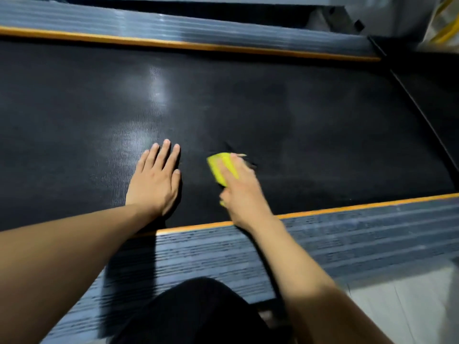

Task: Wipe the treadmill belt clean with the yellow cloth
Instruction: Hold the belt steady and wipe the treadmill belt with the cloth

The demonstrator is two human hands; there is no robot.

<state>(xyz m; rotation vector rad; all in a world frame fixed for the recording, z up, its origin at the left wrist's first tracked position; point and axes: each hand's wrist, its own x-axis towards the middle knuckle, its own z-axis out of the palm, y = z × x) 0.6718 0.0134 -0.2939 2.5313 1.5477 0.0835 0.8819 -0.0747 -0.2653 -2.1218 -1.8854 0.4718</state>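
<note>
The black treadmill belt (pixel 273 100) fills the middle of the head view, with a pale glare patch left of centre. My left hand (pixel 156 180) lies flat on the belt, fingers straight and pointing away from me. Just to its right, my right hand (pixel 239 189) presses a folded yellow cloth (pixel 222 167) onto the belt. Its fingers lie across the cloth and cover much of it. The right hand is blurred.
Ribbed grey side rails edged in orange run along the near side (pixel 347 234) and the far side (pixel 173 28) of the belt. My dark-clothed knee (pixel 198 314) is at the bottom. Pale floor (pixel 409 306) shows at the lower right, and a yellow-and-white object (pixel 444 23) at the top right.
</note>
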